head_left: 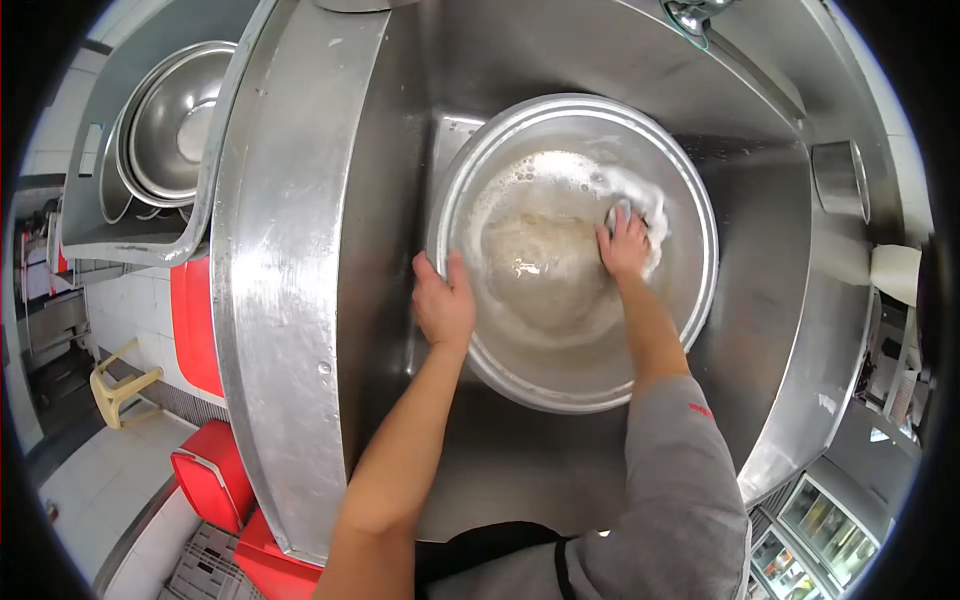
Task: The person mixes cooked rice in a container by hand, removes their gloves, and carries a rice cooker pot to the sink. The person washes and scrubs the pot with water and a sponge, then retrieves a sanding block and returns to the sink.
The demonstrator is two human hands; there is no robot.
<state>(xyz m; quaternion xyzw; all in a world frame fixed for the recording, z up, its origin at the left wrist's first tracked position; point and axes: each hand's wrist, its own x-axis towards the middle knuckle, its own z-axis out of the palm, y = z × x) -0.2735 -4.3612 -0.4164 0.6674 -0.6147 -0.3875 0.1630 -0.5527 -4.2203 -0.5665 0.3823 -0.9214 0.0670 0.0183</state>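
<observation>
A large round metal bowl (pixel 580 385) stands in a deep steel sink (pixel 500 480), with cloudy, foamy water (pixel 545 270) inside. At the bowl's left rim is my left hand (pixel 443 300), its thumb over the edge and its fingers outside, gripping it. My right hand (pixel 627 243) is inside the bowl on the right, among white suds, pressed on a small greyish scrubber (pixel 621 211) that its fingers partly cover.
Nested steel bowls (pixel 180 125) sit in a grey tub (pixel 88 230) at the upper left. A metal container (pixel 840 180) is at the right edge, a faucet (pixel 692 14) at the top. Red boxes (pixel 213 475) and a beige stool (pixel 120 388) are lower left.
</observation>
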